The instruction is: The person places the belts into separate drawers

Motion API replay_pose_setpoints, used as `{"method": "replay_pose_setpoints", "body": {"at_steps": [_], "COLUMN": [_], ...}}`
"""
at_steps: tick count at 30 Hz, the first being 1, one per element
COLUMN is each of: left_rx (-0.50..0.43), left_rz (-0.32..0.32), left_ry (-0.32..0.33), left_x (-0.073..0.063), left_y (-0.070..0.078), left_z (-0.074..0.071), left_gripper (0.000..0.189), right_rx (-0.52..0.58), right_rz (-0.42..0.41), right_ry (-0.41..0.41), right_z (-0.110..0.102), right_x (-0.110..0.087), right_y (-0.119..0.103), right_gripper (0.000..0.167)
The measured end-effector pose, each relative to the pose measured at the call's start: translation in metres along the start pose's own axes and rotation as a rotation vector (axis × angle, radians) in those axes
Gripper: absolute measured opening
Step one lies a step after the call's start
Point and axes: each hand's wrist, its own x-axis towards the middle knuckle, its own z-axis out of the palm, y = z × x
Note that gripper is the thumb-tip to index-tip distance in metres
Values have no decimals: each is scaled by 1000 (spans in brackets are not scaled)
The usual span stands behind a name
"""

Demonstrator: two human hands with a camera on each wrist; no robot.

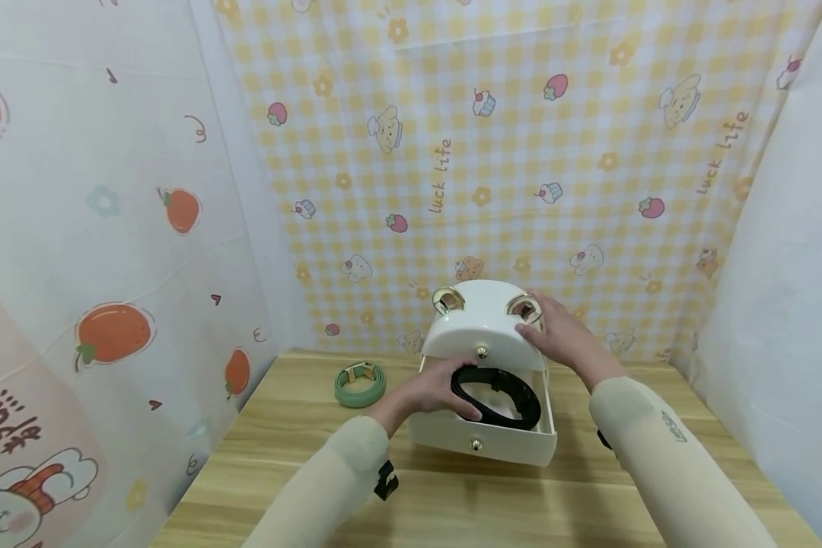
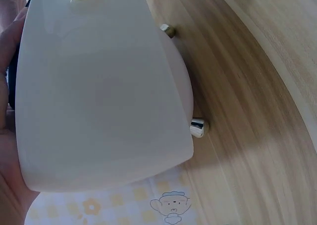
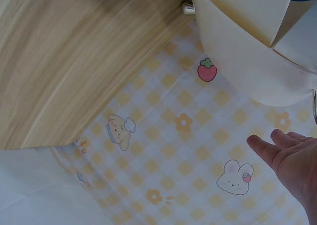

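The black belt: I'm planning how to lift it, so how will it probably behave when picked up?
The black belt would probably bend readily, since its band is wound into a rounded coil. That coil might loosen, as the left hand grips only its left side. It is likely light for its size: a thin band around a wide opening.

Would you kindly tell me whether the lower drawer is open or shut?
Open: the drawer juts out from the white box, its side wall and inside showing.
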Motion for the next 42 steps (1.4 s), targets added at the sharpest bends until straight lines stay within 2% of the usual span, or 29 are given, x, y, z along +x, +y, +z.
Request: {"method": "replay_pose_setpoints", "body": {"at_steps": [7, 15, 22, 28, 32, 36, 39, 42], "left_rx": [54, 91, 98, 64, -56, -183, -223, -238], "left_rz": [1, -35, -95, -77, -71, -58, -61, -71], "left_ry": [-47, -85, -113, -105, -63, 47, 130, 178], "left_x": [7, 11, 5, -6, -19, -28, -33, -39], "left_y": [-2, 5, 11, 12, 14, 18, 23, 27], "left_z": [7, 9, -1, -13, -17, -20, -21, -19], "left_gripper": [78, 82, 85, 77, 71, 68, 67, 66], "right_rx": [-32, -27, -28, -9, 2, -9, -17, -17], "right_rz": [7, 17, 29, 30, 24, 22, 19, 17], "right_ry": [0, 5, 3, -2, -4, 3, 3, 4], "right_z": [0, -3, -5, -2, 2, 2, 1, 1], "right_x": [-4, -7, -7, -5, -3, -4, -3, -3], "right_y": [5, 5, 3, 3, 2, 0, 0, 0], "right_gripper": [77, 77, 78, 76, 73, 73, 75, 75]}}
